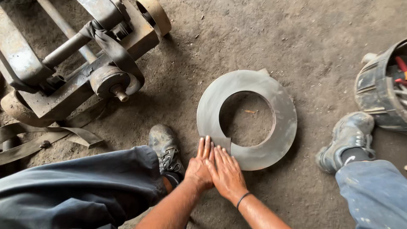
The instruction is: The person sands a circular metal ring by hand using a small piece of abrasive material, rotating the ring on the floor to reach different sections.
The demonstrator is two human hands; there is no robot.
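A flat grey metal ring [283, 111] with a wide round hole lies on the dirt floor, with a slit in its near rim. My left hand [200, 166] lies flat with fingers together, its palm on the dirt and its fingertips at the ring's near left edge beside the slit. My right hand [227, 171], with a dark band at the wrist, rests palm down on the ring's near rim, side by side with and touching the left hand. Neither hand grips anything.
A rusty steel machine [72, 63] with rollers, a shaft and worn straps [38, 142] fills the upper left. A black bucket [377, 91] holding red-handled tools stands at the right edge. My dusty shoes [166, 149] [348, 138] flank the ring.
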